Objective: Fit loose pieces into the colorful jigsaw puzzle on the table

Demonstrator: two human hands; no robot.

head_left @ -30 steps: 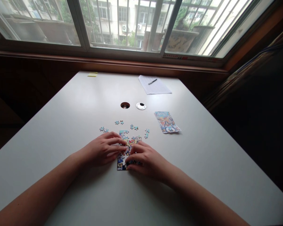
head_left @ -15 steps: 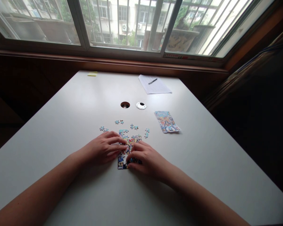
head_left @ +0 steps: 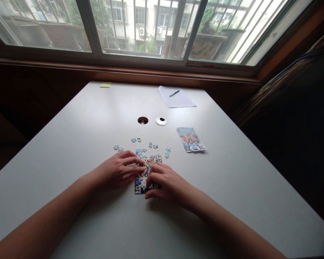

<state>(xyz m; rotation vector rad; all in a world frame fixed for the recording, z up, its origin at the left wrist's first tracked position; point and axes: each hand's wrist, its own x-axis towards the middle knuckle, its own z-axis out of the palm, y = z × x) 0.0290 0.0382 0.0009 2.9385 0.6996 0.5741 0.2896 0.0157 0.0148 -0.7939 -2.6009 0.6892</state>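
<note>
A partly joined jigsaw puzzle (head_left: 138,189) with a busy, colourful picture lies on the white table, with gaps in its upper part and lower middle. My left hand (head_left: 124,167) rests along its left side, fingers stretched out and fingertips on the pieces. Over the puzzle's lower right lies my right hand (head_left: 163,181), its fingers bent and the thumb apart from them at the bottom edge. I see nothing held in either hand. Loose light-blue puzzle pieces (head_left: 167,152) are scattered beyond the puzzle, with more loose pieces (head_left: 118,147) near my left fingers.
A creased picture sheet (head_left: 191,139) lies to the right. Farther back are a round cable hole (head_left: 143,120), its metal cover (head_left: 161,121), and papers (head_left: 176,99) with a pen (head_left: 174,93) on top. A yellow note (head_left: 105,85) sits near the table's far edge, below the window.
My right thumb has slid slightly down and away from the index finger, showing a little more of the puzzle's lower middle. My left hand has stayed in place.
</note>
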